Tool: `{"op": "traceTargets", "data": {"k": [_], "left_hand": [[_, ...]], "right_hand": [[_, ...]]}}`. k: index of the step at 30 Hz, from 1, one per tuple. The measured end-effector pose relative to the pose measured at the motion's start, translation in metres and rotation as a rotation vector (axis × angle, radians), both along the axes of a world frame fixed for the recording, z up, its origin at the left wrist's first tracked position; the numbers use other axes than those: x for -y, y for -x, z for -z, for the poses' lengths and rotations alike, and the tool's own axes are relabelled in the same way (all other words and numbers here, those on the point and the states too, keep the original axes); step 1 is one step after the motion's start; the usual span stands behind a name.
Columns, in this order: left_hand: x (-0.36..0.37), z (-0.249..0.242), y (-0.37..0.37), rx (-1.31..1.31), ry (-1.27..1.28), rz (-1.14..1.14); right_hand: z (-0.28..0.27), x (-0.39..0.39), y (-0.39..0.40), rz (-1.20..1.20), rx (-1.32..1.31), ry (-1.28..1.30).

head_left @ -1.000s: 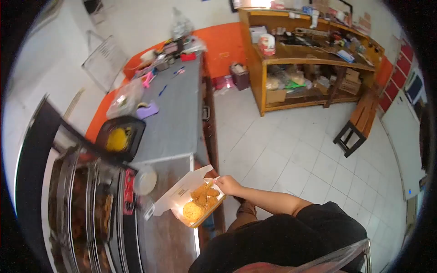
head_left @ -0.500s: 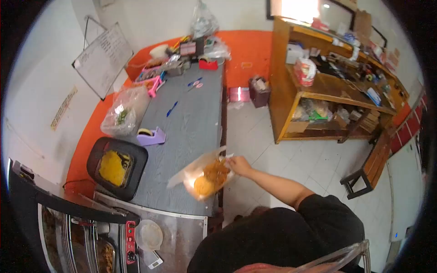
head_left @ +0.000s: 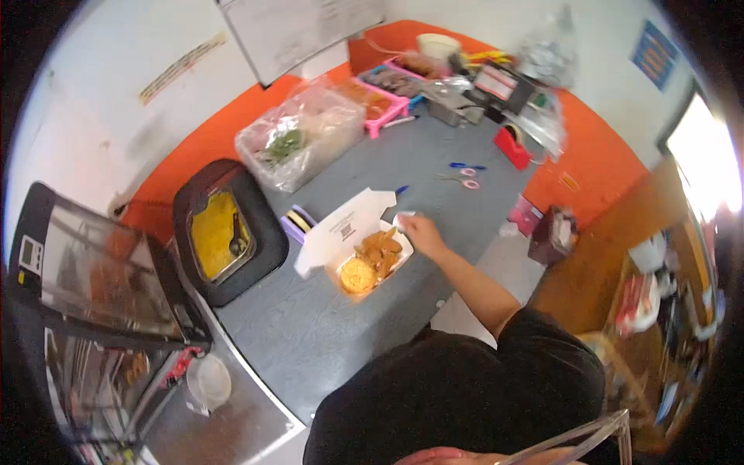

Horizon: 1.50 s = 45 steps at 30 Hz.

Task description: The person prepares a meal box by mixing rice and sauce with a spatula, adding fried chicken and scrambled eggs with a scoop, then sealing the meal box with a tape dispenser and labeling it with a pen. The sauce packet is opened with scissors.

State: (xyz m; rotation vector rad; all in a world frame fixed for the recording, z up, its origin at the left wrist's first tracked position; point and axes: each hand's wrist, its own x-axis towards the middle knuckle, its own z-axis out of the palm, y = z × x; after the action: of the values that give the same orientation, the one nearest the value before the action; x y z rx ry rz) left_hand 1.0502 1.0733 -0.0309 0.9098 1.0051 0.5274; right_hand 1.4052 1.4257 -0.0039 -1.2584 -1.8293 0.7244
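My right hand (head_left: 421, 234) is closed on the right-hand flap of an open white paper food box (head_left: 403, 258). Inside the box lie a round yellow-orange mound of rice (head_left: 358, 275) and several brown, sauce-coated pieces of food (head_left: 380, 253). Its lid (head_left: 346, 222), printed with a square code, stands raised on the far side. The box is over the grey table (head_left: 302, 341), with a lilac tape dispenser (head_left: 296, 222) partly hidden behind the lid. My left hand is out of the picture.
Left of the box, a black holder (head_left: 267, 267) carries a metal tray of yellow food (head_left: 213, 232) with a dark scoop. A glass-fronted warmer (head_left: 108, 271) stands at lower left. Farther back are a clear bag (head_left: 302, 139), scissors (head_left: 469, 183) and a red tape dispenser (head_left: 513, 147).
The view has swung left, shifting the room rightward. In my right hand, the box has moved from near the table's edge further over the tabletop, and it looks more level.
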Motion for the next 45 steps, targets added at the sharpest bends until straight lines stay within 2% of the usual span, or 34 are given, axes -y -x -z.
{"op": "traceTargets", "data": {"k": [1,2,4,5,7,8,10,11,12,13,16,18,20,22,23,25,27,29,31,32,34,36,38,39,40,42,45], "left_hand": [[0.002,-0.01,-0.016,-0.001,0.018,-0.049],[0.0,-0.019,-0.031,-0.002,0.028,-0.095],[-0.006,-0.034,-0.056,-0.002,0.036,-0.176],[-0.011,-0.041,-0.067,-0.005,0.04,-0.213],[-0.015,-0.056,-0.087,-0.011,0.049,-0.287],[-0.014,-0.065,-0.096,-0.015,0.056,-0.324],[-0.015,-0.082,-0.109,-0.025,0.062,-0.392],[-0.024,-0.108,-0.122,-0.031,0.068,-0.422],[-0.047,-0.127,-0.126,0.092,-0.212,-0.589],[-0.076,-0.14,-0.131,-0.032,-0.471,-0.688],[-0.165,-0.182,-0.15,-0.122,-0.88,-0.908],[-0.202,-0.196,-0.152,-0.204,-0.86,-0.934],[-0.224,-0.195,-0.141,-0.279,-0.797,-0.914],[-0.233,-0.192,-0.132,-0.347,-0.747,-0.873],[-0.237,-0.191,-0.127,-0.333,-0.751,-0.918],[-0.242,-0.188,-0.119,-0.271,-0.743,-1.016],[-0.244,-0.193,-0.114,-0.266,-0.738,-1.035],[-0.245,-0.196,-0.108,-0.266,-0.725,-1.064],[-0.246,-0.198,-0.102,-0.276,-0.727,-1.065],[-0.245,-0.199,-0.1,-0.281,-0.712,-1.086],[-0.246,-0.203,-0.095,-0.327,-0.714,-1.038],[-0.246,-0.205,-0.093,-0.318,-0.695,-1.048],[-0.244,-0.203,-0.093,-0.297,-0.68,-1.045],[-0.243,-0.201,-0.092,-0.303,-0.696,-1.048],[-0.243,-0.2,-0.092,-0.307,-0.714,-1.048],[-0.241,-0.201,-0.093,-0.304,-0.699,-1.049],[-0.237,-0.201,-0.097,-0.314,-0.732,-1.056]], "right_hand": [[-0.015,-0.016,0.002,0.083,-0.044,0.017],[-0.022,-0.032,0.003,0.031,-0.043,0.031],[-0.037,-0.059,0.008,-0.187,-0.293,0.13],[-0.059,-0.061,0.014,-0.229,-0.293,0.142],[-0.109,-0.053,0.027,-0.59,-0.733,0.458],[-0.118,-0.052,0.031,-0.628,-0.73,0.482],[-0.133,-0.05,0.043,-0.85,-0.695,0.485],[-0.143,-0.046,0.049,-0.904,-0.683,0.498],[-0.147,-0.044,0.057,-0.935,-0.687,0.517],[-0.149,-0.039,0.065,-1.015,-0.707,0.493],[-0.158,-0.034,0.086,-1.216,-0.667,0.533],[-0.165,-0.029,0.101,-1.311,-0.641,0.689],[-0.172,-0.032,0.113,-1.332,-0.601,0.699],[-0.179,-0.055,0.127,-1.38,-0.44,0.671],[-0.168,-0.078,0.141,-1.264,-0.309,0.401],[-0.157,-0.134,0.177,-1.01,-0.227,0.032],[-0.118,-0.218,0.227,-0.697,-0.153,-0.178],[-0.096,-0.288,0.257,-0.604,0.327,-0.16],[-0.071,-0.32,0.271,-0.691,0.609,-0.098],[-0.049,-0.324,0.271,-0.715,0.614,-0.093],[-0.007,-0.323,0.268,-0.655,0.525,-0.279],[-0.02,-0.325,0.272,-0.722,0.469,-0.242],[-0.037,-0.324,0.27,-0.665,0.624,-0.199],[-0.043,-0.316,0.264,-0.581,0.514,-0.206],[-0.043,-0.313,0.261,-0.574,0.521,-0.2],[-0.045,-0.314,0.256,-0.517,0.424,-0.368],[-0.056,-0.311,0.252,-0.502,0.37,-0.413]]}}
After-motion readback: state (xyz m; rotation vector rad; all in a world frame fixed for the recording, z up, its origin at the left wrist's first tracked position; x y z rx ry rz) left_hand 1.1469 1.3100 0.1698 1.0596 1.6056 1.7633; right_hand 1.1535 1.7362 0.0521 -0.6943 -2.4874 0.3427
